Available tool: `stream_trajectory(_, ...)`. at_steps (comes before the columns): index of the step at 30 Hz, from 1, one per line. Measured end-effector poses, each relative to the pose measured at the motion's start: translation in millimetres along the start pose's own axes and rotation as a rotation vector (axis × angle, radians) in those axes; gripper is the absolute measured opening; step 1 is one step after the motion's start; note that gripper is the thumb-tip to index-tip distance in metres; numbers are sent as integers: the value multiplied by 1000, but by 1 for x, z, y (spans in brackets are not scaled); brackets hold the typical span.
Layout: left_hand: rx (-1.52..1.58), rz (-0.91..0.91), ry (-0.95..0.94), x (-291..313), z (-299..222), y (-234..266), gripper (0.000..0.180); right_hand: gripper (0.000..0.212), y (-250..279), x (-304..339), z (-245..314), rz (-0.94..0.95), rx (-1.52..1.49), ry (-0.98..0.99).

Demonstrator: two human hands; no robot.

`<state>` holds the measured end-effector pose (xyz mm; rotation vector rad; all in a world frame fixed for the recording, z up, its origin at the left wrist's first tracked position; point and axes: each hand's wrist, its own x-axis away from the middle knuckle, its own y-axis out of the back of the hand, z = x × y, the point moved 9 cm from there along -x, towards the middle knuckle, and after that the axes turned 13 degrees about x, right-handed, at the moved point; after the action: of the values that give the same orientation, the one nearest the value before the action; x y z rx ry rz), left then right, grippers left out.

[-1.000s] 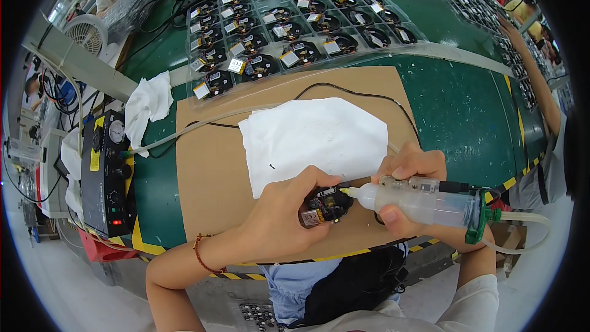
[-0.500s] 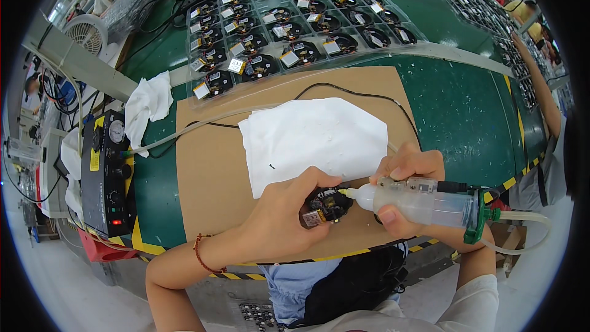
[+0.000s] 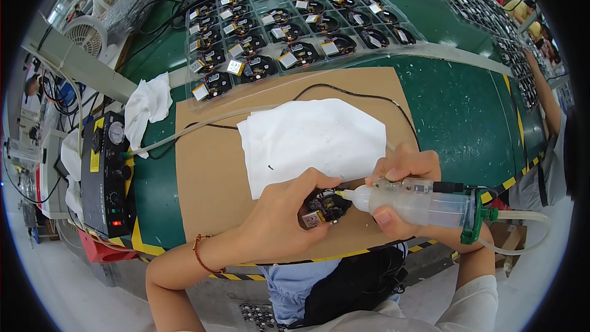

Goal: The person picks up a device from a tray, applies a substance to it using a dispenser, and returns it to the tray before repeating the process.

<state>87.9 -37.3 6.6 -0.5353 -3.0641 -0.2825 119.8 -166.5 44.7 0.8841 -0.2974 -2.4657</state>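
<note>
Striped black-yellow taped bench edge (image 3: 507, 183) lies near both hands; green benchtop (image 3: 464, 104) stretches R of brown cardboard sheet (image 3: 209, 178). L hand (image 3: 283, 211) pinches roundish black electronic unit (image 3: 335, 206) btwn thumb & fingers; R hand (image 3: 418, 163) wraps clear plastic syringe (image 3: 445, 210) w/ green cap (image 3: 473, 216), pale tip (image 3: 346, 195) at unit. Tip contact unclear; unit's L side hidden.

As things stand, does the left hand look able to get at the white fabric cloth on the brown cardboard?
Probably yes: the white fabric cloth lies just beyond the left hand, nothing between, though that hand grips a black electronic module.
</note>
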Motion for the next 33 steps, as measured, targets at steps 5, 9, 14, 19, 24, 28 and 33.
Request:
stream_trajectory(5,3,3,32,1,4,1,45,51,-2,0,-1,-11,8,19)
stream_trajectory(9,-5,5,31,1,2,0,45,52,-1,1,-1,-28,28,29)
stream_trajectory(14,-9,6,19,1,3,0,45,51,-2,1,-1,-58,-7,28)
stream_trajectory(19,-16,-5,-37,1,-1,0,45,51,-4,1,0,-54,-23,29)
stream_trajectory(24,-13,16,43,1,3,-1,44,53,-7,0,-1,6,42,-3)
stream_trajectory(28,-14,6,6,1,1,0,44,53,-8,0,-2,6,31,-22)
stream_trajectory(33,-25,8,17,1,2,-1,44,52,-4,2,-2,-39,-43,16)
